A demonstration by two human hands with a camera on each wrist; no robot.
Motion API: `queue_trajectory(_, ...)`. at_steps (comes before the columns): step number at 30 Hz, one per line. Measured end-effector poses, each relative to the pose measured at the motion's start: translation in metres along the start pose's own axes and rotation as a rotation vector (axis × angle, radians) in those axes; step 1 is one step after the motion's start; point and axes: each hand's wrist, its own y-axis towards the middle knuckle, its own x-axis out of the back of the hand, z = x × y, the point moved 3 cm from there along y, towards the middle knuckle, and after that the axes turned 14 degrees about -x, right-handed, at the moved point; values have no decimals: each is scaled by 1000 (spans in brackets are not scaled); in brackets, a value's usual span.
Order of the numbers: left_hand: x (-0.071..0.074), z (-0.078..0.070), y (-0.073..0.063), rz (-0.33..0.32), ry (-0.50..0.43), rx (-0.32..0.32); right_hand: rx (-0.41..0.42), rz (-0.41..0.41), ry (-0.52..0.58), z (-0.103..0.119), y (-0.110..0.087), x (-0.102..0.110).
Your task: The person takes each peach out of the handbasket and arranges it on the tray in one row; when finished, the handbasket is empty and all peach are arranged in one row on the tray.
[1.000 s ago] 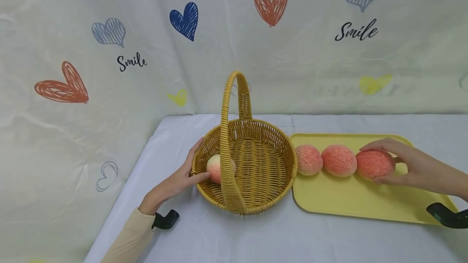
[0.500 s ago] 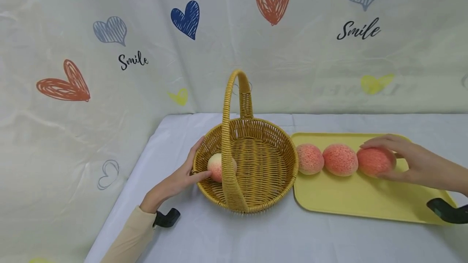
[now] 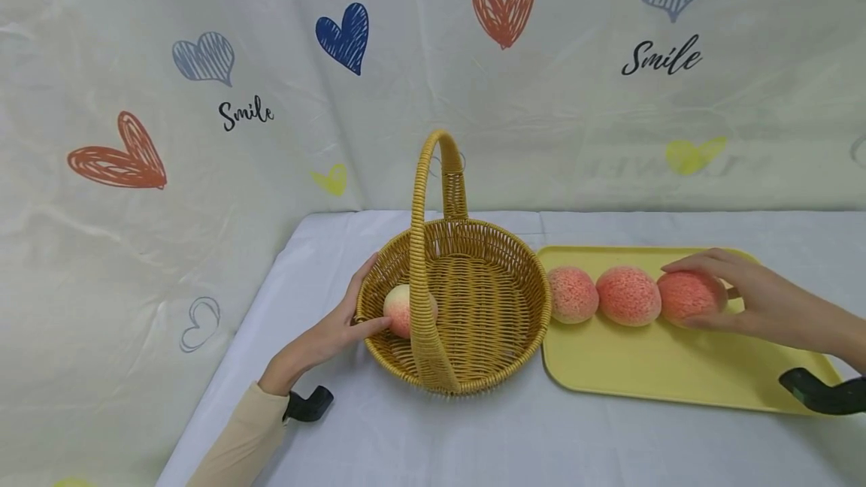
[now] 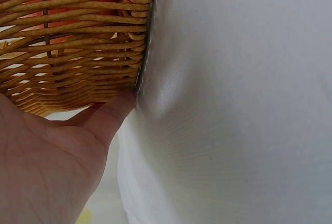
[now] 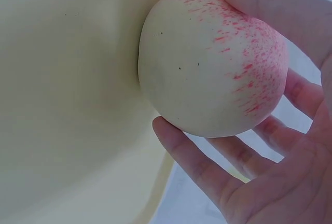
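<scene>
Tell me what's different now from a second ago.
The rightmost peach and the right hand holding it have shifted slightly left, toward the middle peach. Nothing was newly grasped or let go. The left hand stays at the basket's left side; the peach inside and the tray look unmoved.

Peach (image 3: 398, 303) in basket (image 3: 480, 314), left of, perhaps against, tray (image 3: 643, 367) with three peaches (image 3: 629, 296)

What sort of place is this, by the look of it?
Probably a staged tabletop workspace, though what lies beyond isn't shown: there's a white-covered table, a heart-printed cloth backdrop behind it, and a wicker basket set out on top.
</scene>
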Motion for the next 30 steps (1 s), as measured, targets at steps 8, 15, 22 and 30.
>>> queue_trajectory(8, 0, -1, 0, -1, 2, -4, -19, 2, -9, 1, 0, 0)
queue_trajectory(15, 0, 1, -1, 2, -6, -5, -3, -4, 4, 2, -1, -1)
queue_trajectory(22, 0, 3, -1, -3, -14, 10, 9, -5, -36, 4, 0, 3)
queue_trajectory(30, 0, 1, 0, -2, -10, 7, 73, -33, -65, 31, 17, 26)
